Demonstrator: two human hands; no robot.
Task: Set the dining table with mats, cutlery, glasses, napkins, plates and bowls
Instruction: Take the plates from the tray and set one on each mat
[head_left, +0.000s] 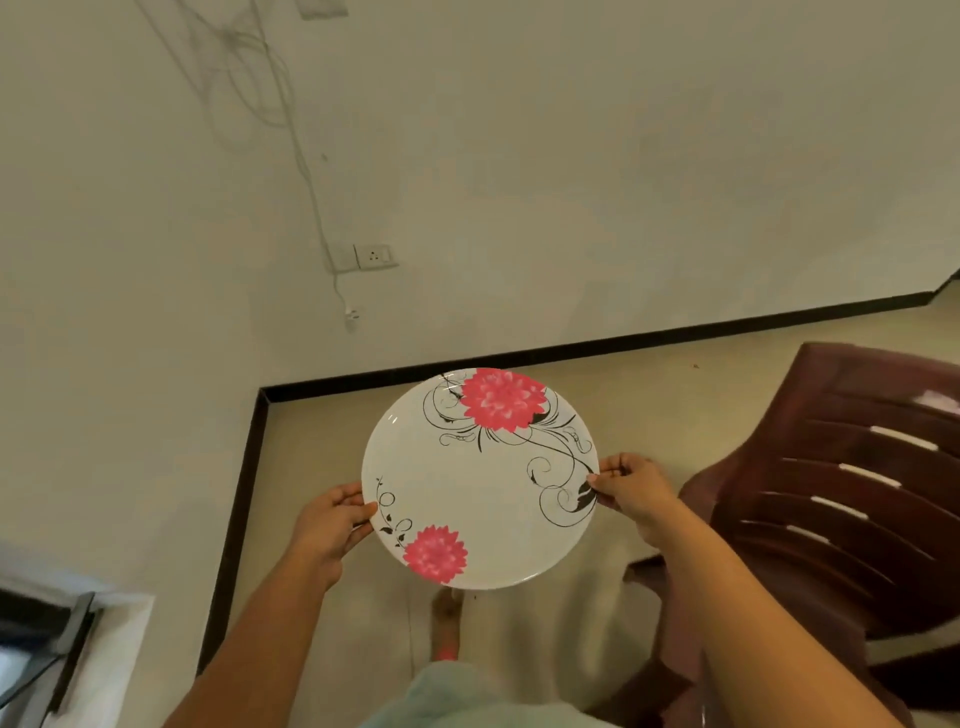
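Head view: left hand (332, 525) and right hand (631, 488) pinch opposite rims of the floral plate (478, 483), carried level above the floor beside a chair (841, 483); keeping it level until it reaches a mat seems advisable.

A home room: plastic chair (852, 483), wall socket (373, 256), tiled floor (332, 426).

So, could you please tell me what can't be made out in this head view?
- Dining table: outside the head view.
- Floor under the floral plate: hidden by it.
- Fingertips of the left hand and right hand: behind the plate's rim.
- Brown plastic chair: cut off by the right edge.
- Dark object at lower left: blurred, cropped.
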